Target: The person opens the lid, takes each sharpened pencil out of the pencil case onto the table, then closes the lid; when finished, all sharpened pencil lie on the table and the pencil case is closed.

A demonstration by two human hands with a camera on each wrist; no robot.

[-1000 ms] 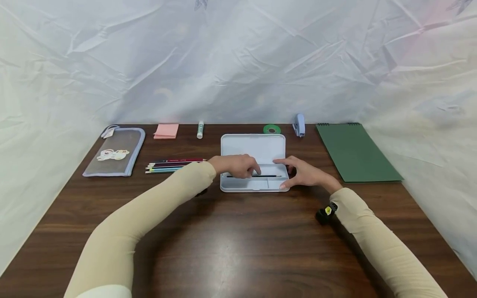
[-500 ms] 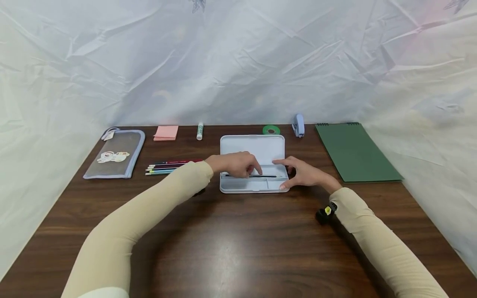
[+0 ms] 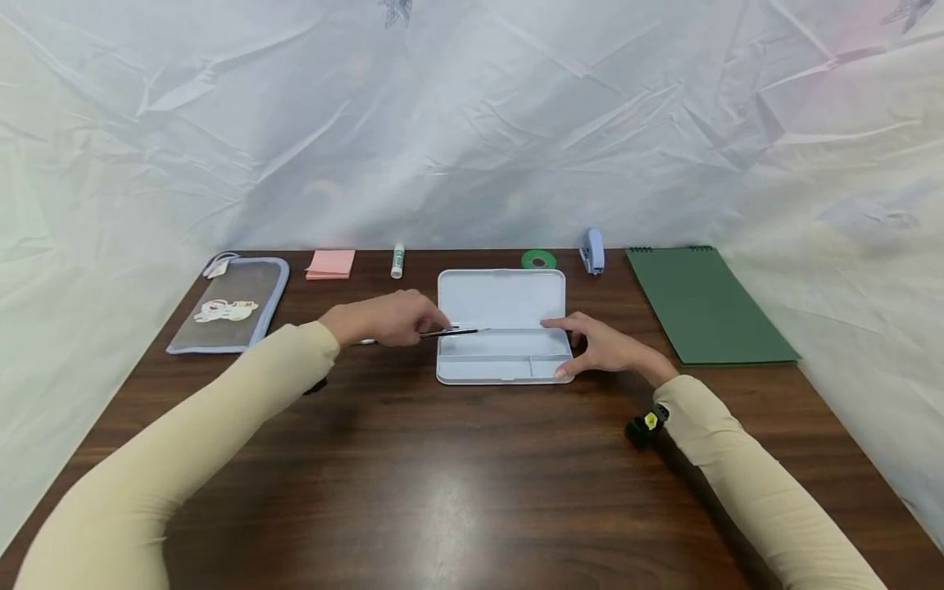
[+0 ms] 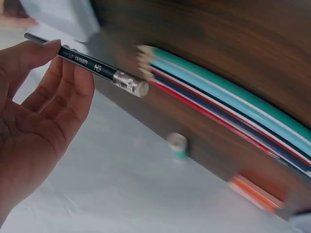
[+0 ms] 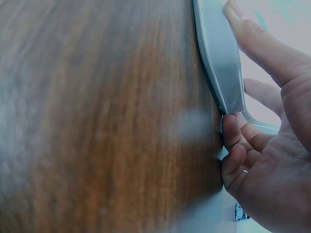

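My left hand (image 3: 391, 318) pinches a dark pencil (image 3: 456, 332) between thumb and fingers, its point over the left part of the pale pencil case (image 3: 501, 379). In the left wrist view the pencil (image 4: 92, 64) shows HB lettering and a worn eraser end directed at a row of pencils (image 4: 228, 102) on the table. The sleeve and hand hide that row in the head view. The case lies with its lid (image 3: 501, 297) raised and its inner dividers showing. My right hand (image 3: 601, 344) grips the case's right end, thumb at the front corner; the right wrist view shows fingertips (image 5: 232, 128) against its edge.
A mesh zip pouch (image 3: 236, 287) lies at the left. Along the back are pink sticky notes (image 3: 330, 262), a glue stick (image 3: 397, 262), a green ring-shaped roll (image 3: 538, 259) and a blue stapler (image 3: 592, 252). A green spiral pad (image 3: 708, 311) lies at the right.
My left hand has taken the dark pencil up out of the case and moved left with it. My right hand has stayed at the case's right end.
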